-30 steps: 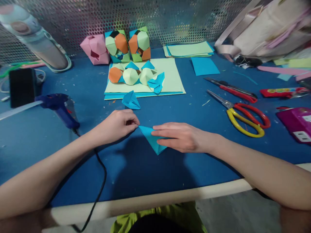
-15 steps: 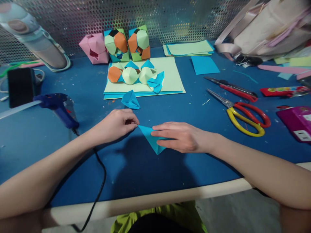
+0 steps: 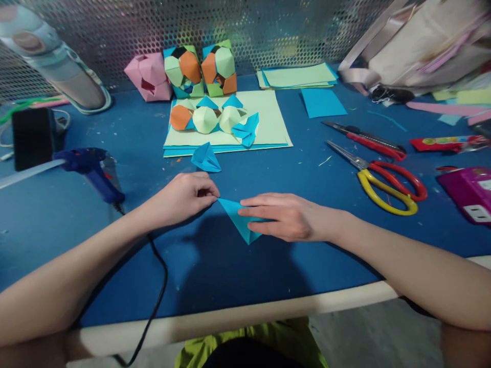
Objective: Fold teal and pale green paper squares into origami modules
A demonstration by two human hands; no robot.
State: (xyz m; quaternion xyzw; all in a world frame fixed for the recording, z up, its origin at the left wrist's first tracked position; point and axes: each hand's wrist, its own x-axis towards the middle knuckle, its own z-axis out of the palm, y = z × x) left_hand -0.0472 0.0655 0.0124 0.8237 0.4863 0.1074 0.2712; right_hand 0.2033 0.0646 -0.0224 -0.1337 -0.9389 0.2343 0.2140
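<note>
A blue sheet of paper folded into a triangle (image 3: 237,219) lies on the blue table between my hands. My left hand (image 3: 190,198) is closed, its thumb and forefinger pinching the paper's left corner. My right hand (image 3: 282,217) lies flat across the right part of the paper, fingers stretched out to the left and slightly apart, hiding that side. Just beyond my left hand sits a folded blue paper piece (image 3: 206,157). Behind it, several joined orange, green and blue paper units (image 3: 206,120) rest on a stack of pale green and blue sheets (image 3: 270,107).
Scissors (image 3: 387,186) and a utility knife (image 3: 368,140) lie to the right, a glue gun (image 3: 90,171) with its black cord to the left. Finished paper shapes (image 3: 184,71) stand at the back by the mesh wall. A bottle (image 3: 57,61) and a bag (image 3: 418,46) occupy the back corners.
Both hands keep their places on the folded blue paper. Only the camera's view shifts very slightly.
</note>
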